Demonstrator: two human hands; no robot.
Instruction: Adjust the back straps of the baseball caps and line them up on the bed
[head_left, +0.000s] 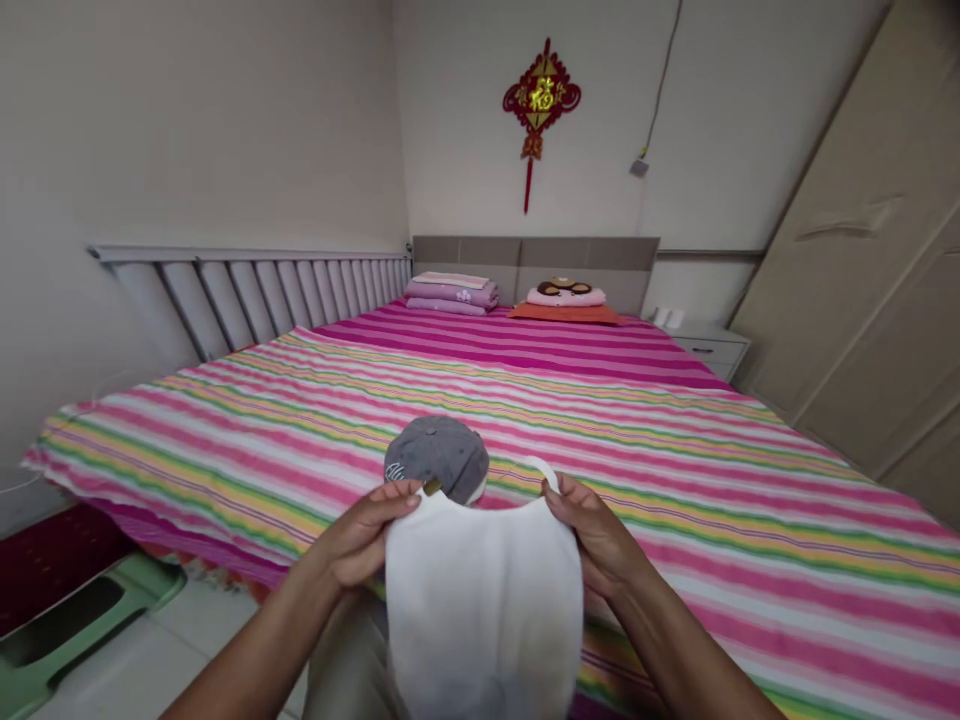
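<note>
A white bib point(484, 600) hangs upright between my hands at the front edge of the bed. My left hand point(367, 535) pinches its upper left corner, beside a small olive-brown patch. The upper right corner is gripped by my right hand point(596, 530), and a curved white strap point(546, 470) rises above those fingers. Just behind the bib, a grey cap point(439, 455) with white lettering lies on the striped bedsheet point(675, 440). The bib's top edge hides the cap's lower part.
Folded purple bedding point(452, 293) and a pink pillow point(566, 298) on an orange one rest by the headboard point(585, 260). A green stool point(90, 620) stands at lower left. Beside the bed at right is a white nightstand point(712, 350).
</note>
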